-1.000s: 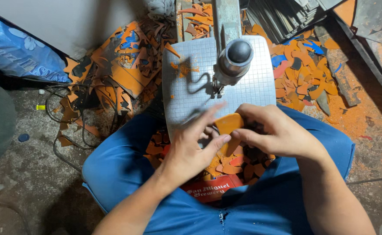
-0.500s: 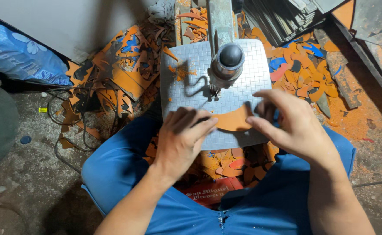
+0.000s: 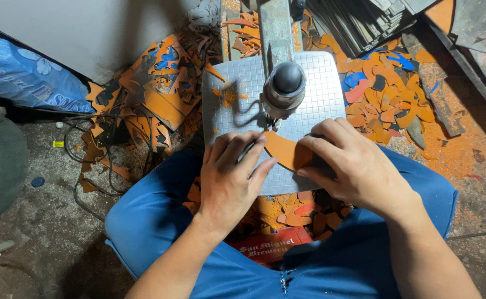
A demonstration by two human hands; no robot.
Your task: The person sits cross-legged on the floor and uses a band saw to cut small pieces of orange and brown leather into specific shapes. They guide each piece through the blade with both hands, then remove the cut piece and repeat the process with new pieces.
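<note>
on the gridded metal table (image 3: 232, 88), left hand (image 3: 229, 182) and right hand (image 3: 354, 166) press flat-fingered on a curved orange piece (image 3: 287, 152).

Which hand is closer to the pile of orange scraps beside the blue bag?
Left. The left hand lies on the metal table, on the side of the scrap pile; the right hand is across the orange piece, farther away.

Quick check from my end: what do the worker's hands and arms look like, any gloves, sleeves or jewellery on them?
Both are bare. The left hand and right hand wear no gloves, and no rings, watch or bands show on the fingers or wrists. The forearms are uncovered as far as the frame shows, with no sleeve in view. The only clothing visible is the blue trousers on the legs below.
</note>
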